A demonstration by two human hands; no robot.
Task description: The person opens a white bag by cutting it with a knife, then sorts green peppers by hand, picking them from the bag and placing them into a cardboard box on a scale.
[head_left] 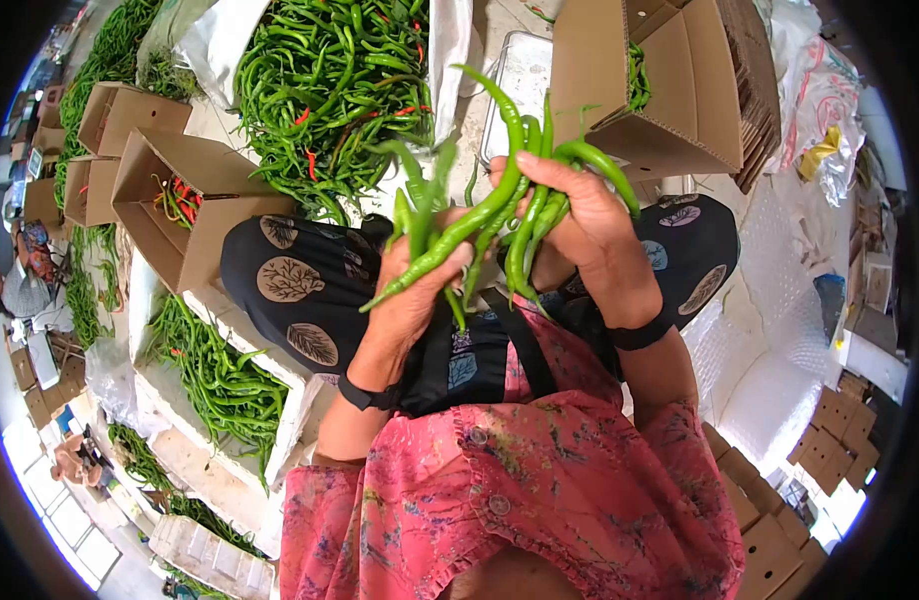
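Note:
Several long green chili peppers (525, 225) are bunched between my two hands, above my lap. My left hand (420, 270) is wrapped round some of them, and one long pepper lies slantwise across its fingers; the pepper tops above it are smeared by motion. My right hand (580, 205) grips another bunch, its thumb pressed on the stem end and the tips hanging down. Just beyond my hands spreads a big heap of green chili peppers (335, 90) with a few red ones among them.
An open cardboard box (670, 100) with green peppers stands at the front right, near a metal tray (520, 75). Another box (175, 190) on the left holds red peppers. A white foam box (300, 400) of green peppers sits beside my left leg. People are at the far left.

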